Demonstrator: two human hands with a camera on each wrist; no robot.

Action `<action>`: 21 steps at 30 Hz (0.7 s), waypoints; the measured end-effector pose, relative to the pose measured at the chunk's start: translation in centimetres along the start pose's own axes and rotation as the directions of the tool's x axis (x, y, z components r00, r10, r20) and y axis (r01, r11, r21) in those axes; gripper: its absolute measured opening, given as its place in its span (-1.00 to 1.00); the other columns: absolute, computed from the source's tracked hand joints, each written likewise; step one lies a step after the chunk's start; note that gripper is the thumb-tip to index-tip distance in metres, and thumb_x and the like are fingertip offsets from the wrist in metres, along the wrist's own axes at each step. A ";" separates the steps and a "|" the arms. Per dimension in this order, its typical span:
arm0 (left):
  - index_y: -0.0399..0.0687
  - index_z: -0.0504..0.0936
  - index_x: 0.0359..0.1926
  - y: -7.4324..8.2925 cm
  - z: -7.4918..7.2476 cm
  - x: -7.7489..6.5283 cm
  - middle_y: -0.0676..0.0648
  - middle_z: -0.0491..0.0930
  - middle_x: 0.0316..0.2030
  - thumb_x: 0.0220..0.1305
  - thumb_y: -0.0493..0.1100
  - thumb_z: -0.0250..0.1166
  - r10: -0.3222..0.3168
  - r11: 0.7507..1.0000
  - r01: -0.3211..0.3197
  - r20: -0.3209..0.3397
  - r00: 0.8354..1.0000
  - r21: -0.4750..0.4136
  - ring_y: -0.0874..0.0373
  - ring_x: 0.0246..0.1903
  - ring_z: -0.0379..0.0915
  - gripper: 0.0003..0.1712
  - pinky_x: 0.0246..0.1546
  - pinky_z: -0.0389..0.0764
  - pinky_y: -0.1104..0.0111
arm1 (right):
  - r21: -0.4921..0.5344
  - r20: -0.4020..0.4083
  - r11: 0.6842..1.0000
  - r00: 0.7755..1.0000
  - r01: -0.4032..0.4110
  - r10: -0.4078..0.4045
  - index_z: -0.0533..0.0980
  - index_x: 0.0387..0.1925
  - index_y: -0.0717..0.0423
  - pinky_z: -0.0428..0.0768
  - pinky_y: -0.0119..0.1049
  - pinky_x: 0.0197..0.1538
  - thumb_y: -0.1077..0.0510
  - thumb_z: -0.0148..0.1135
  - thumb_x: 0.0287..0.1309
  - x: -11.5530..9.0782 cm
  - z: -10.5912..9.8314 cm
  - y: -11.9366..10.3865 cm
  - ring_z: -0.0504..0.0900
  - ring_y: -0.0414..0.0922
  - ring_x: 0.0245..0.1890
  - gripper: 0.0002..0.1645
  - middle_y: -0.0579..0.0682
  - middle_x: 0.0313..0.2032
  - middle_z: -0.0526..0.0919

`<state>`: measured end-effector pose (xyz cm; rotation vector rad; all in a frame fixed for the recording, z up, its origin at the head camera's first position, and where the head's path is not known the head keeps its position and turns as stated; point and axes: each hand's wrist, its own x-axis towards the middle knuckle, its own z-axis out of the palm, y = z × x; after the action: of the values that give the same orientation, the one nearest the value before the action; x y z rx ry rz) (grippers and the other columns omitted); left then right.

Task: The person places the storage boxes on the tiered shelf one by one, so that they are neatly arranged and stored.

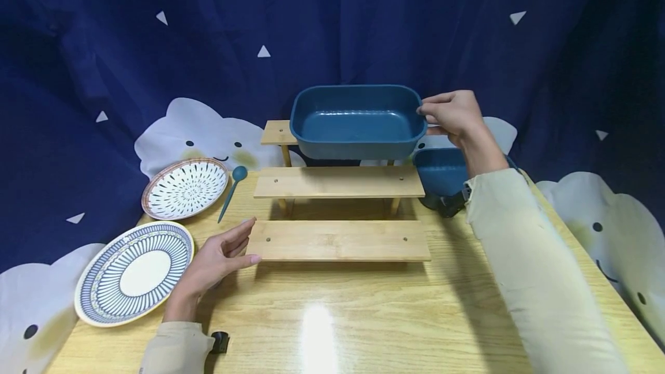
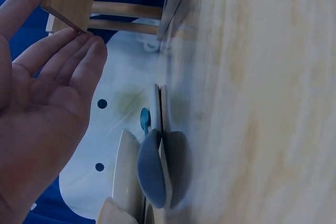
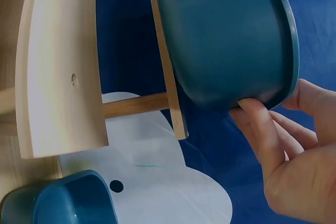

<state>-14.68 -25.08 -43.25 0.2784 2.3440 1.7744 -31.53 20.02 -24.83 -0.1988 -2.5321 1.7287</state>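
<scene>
My right hand (image 1: 454,114) pinches the right end of a deep blue rectangular basin (image 1: 358,126), thumb and fingers at its rim. The basin is upright at the top board (image 1: 277,133) of a three-step wooden rack and overlaps most of that board. From the right wrist view, the basin's side (image 3: 226,35) stands right by the top board's edge. My left hand (image 1: 220,258) is at the left end of the rack's lowest board (image 1: 337,241), fingers loosely extended and fingertips right at the board's edge; the left wrist view shows its palm (image 2: 47,108) bare.
Left of the rack are a speckled brown-rimmed plate (image 1: 187,189), a blue-patterned plate (image 1: 145,273) and a small teal spoon (image 1: 238,175). A second blue container (image 1: 441,169) stands behind my right forearm. A rounded blue-grey thing (image 2: 151,171) shows near the plates. A navy curtain (image 1: 337,22) hangs behind.
</scene>
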 end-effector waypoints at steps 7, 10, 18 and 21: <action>-0.26 0.15 0.55 0.3 0.1 -0.1 -0.28 0.10 0.52 0.20 -0.14 0.51 0.006 1.000 -0.006 0.003 1.000 0.003 -0.20 0.46 0.08 0.02 0.31 0.31 0.51 | 0.022 0.021 0.999 0.999 -0.027 0.026 0.52 0.28 0.27 0.79 -0.35 -0.24 0.13 0.19 0.45 0.6 0.6 -0.3 0.74 -0.17 -0.19 -0.52 0.12 0.02 0.60; -0.29 0.15 0.54 0.4 0.1 -0.1 -0.30 0.10 0.52 0.21 -0.16 0.51 0.015 1.000 -0.015 0.004 1.000 -0.003 -0.21 0.46 0.07 0.01 0.31 0.32 0.49 | 0.026 0.025 0.999 0.999 -0.037 0.036 0.52 0.28 0.26 0.78 -0.38 -0.27 0.13 0.18 0.46 0.9 0.8 -0.4 0.75 -0.13 -0.15 -0.53 0.14 0.04 0.61; -0.33 0.16 0.53 0.4 0.2 -0.2 -0.32 0.09 0.51 0.23 -0.22 0.48 0.033 0.999 -0.032 0.014 0.999 -0.024 -0.22 0.47 0.05 -0.03 0.36 0.28 0.40 | 0.049 0.053 0.997 0.997 -0.059 0.056 0.48 0.33 0.25 0.76 -0.44 -0.35 0.13 0.18 0.45 1.6 1.0 -1.2 0.72 -0.05 0.02 -0.49 0.18 0.13 0.60; -0.31 0.17 0.53 0.4 0.2 -0.2 -0.31 0.09 0.52 0.23 -0.20 0.48 0.036 0.999 -0.035 0.020 0.999 -0.018 -0.21 0.47 0.06 -0.03 0.37 0.27 0.36 | 0.051 0.069 0.996 0.995 -0.075 0.072 0.45 0.36 0.25 0.75 -0.45 -0.37 0.13 0.18 0.45 1.7 1.0 -1.5 0.73 -0.07 -0.01 -0.47 0.18 0.15 0.58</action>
<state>-14.44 -24.84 -42.93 0.3358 2.3224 1.7989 -33.49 18.77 -23.81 -0.2383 -2.5513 1.8585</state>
